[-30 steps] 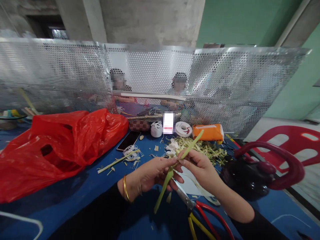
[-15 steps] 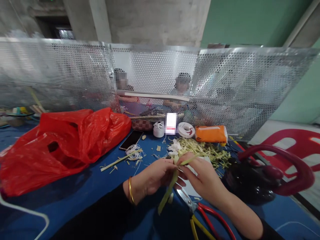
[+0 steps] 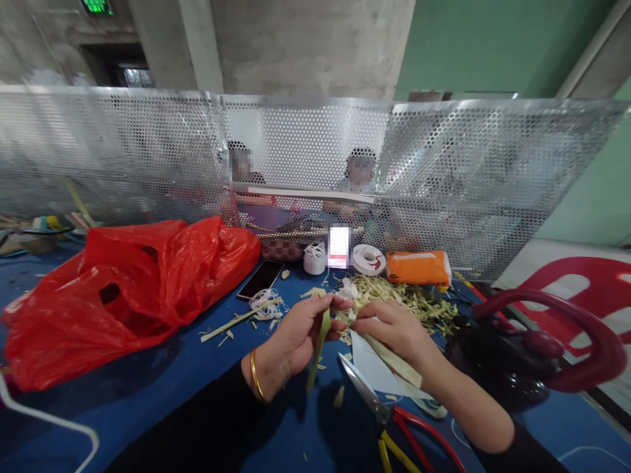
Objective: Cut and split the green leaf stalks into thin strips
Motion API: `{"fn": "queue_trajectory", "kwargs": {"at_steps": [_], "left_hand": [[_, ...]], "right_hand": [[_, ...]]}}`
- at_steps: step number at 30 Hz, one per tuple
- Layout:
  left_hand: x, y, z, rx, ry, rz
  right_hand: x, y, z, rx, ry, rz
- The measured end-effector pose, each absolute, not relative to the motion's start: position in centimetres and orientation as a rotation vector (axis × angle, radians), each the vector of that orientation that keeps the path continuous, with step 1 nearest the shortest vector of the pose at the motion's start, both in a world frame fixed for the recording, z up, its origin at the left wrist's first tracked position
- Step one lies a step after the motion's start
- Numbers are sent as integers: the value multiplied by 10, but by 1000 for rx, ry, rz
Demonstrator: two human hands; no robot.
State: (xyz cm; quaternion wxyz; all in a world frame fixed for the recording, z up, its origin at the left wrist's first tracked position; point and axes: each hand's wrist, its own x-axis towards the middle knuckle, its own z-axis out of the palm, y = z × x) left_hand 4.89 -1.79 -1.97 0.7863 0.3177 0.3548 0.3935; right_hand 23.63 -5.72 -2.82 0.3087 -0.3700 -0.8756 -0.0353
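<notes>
Our left hand [image 3: 296,336] pinches the top of the green leaf strip [image 3: 318,349], which hangs long-ways down toward us over the blue worktop [image 3: 197,378]; our right hand [image 3: 394,328] pinches it too, just beside

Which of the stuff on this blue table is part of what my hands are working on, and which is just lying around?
In use: left hand and right hand, both pinching the leaf strip; leaf trimmings; scissors.
Lying about: red plastic bag, phone, orange pack, tape roll, handbag.
</notes>
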Motion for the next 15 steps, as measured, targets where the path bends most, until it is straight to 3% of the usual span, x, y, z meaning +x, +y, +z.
{"fn": "queue_trajectory", "kwargs": {"at_steps": [4,9,15], "left_hand": [[50,-18,-19,506,665,854],[54,-25,-20,502,617,947],[58,-35,-19,561,579,983]], "right_hand": [[236,-56,-29,-1004,-2305,-22],[225,-69,-19,-1143,-1879,178],[197,-82,-35,-1333,-1947,278]]}}
